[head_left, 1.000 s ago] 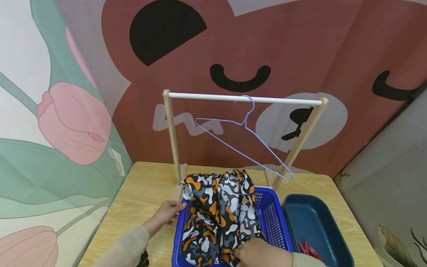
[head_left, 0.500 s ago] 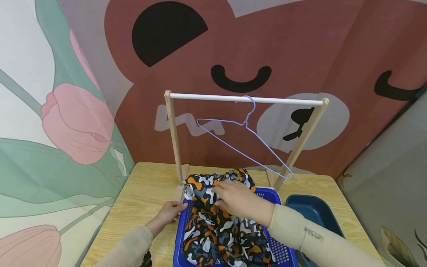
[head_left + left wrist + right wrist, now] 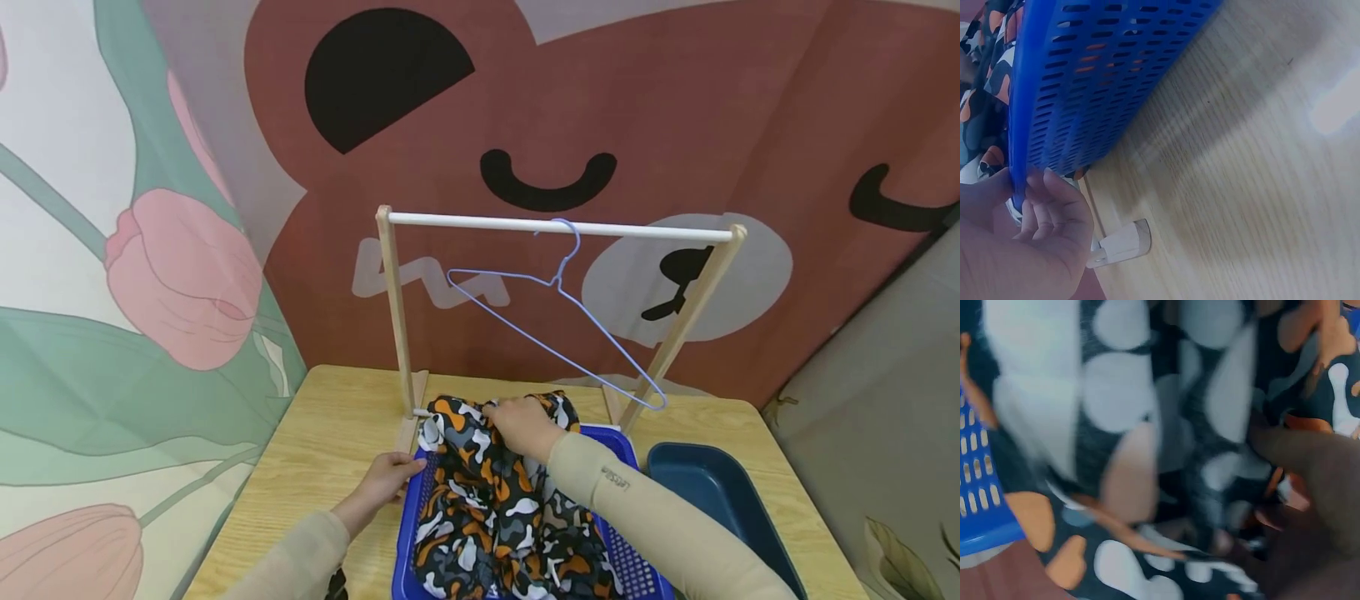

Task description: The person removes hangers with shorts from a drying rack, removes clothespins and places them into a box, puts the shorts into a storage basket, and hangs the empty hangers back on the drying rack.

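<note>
In the head view, a cloth item in black, grey, white and orange camouflage point(image 3: 457, 508) lies heaped in a blue perforated plastic basket point(image 3: 633, 562). Its kind of garment does not show. My left hand point(image 3: 386, 479) holds the basket's left rim; in the left wrist view the thumb is on the inner side and the fingers curl outside the basket wall point(image 3: 1079, 87). Over at the far end of the heap, my right hand point(image 3: 525, 427) grips the fabric. Close folds of the camouflage cloth point(image 3: 1116, 444) fill the blurred right wrist view, hiding some fingertips.
Behind the basket stands a small wooden rack with a white rail point(image 3: 465, 221). A light blue wire hanger point(image 3: 517, 335) hangs from it. To the right sits a dark teal tray point(image 3: 697, 454), partly covered by the right sleeve. The wooden table point(image 3: 330, 442) meets a patterned curtain.
My right hand has moved from the near end of the cloth to its far end and now grips there, pressing the top fold down. The left hand stays on the rim.
</note>
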